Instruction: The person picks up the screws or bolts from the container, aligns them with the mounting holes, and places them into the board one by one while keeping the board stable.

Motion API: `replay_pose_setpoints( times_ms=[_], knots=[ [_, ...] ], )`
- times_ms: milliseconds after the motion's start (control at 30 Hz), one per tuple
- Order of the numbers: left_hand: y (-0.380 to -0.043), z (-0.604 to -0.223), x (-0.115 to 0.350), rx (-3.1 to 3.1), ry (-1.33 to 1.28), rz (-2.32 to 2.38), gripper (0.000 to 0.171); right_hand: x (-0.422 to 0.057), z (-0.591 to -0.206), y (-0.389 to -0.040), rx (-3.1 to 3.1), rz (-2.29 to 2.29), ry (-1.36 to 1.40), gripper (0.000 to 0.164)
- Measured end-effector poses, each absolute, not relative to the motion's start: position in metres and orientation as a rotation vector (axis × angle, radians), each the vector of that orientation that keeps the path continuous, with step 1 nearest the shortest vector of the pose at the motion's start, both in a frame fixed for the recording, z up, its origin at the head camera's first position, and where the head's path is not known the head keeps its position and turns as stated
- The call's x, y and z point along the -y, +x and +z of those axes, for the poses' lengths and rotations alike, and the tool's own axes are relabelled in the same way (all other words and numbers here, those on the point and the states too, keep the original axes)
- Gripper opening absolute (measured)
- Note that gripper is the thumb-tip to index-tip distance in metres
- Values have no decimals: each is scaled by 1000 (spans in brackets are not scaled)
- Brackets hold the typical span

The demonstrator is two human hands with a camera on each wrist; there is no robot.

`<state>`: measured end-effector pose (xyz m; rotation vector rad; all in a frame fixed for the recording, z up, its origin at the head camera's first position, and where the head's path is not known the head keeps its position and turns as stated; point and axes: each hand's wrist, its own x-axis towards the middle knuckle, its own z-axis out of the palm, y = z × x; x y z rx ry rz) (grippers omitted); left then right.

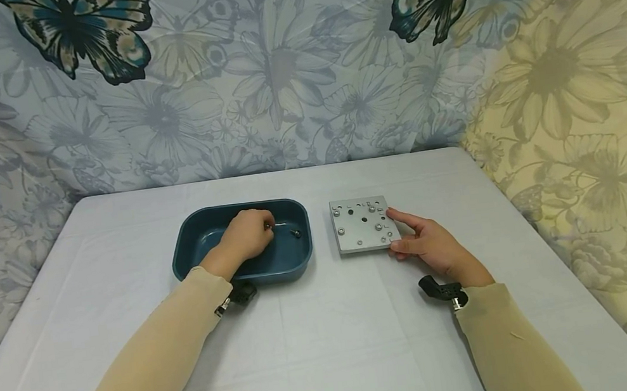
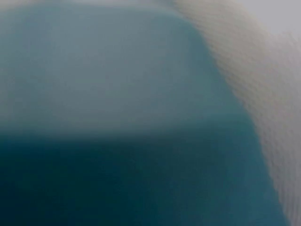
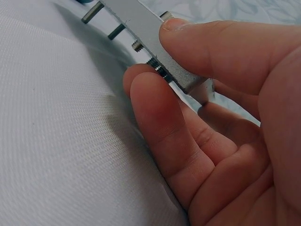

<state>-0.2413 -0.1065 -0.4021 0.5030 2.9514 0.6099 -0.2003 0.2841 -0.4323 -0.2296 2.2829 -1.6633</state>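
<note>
My left hand reaches into a dark teal tray, its fingers curled together. A small dark piece shows at its fingertips, mostly hidden by them. One small screw lies on the tray floor to the right of that hand. My right hand grips a square silver metal plate by its right edge. In the right wrist view the thumb presses the plate's top face while the fingers curl below. Several screw heads and holes dot the top, and threaded screw ends stick out underneath.
A white cloth covers the table, whose far edge meets a floral and butterfly curtain. The tray wall fills most of the left wrist view, blurred, beside the sleeve.
</note>
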Motion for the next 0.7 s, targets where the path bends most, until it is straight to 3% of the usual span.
replay_pose_setpoints(
  times_ms=[167,400,700],
  knots=[
    [-241,-400,109,-2889,458,781,22,-285,-433,-201,-2270,-1673,-228,85],
    [-237,-389,111,-2469,127,1428,20,-285,-432,-200,-2272,-1662,-237,85],
    [-231,-378,100,-2144,-85,1824,26,-284,-432,-200,-2274,-1667,-231,85]
  ],
)
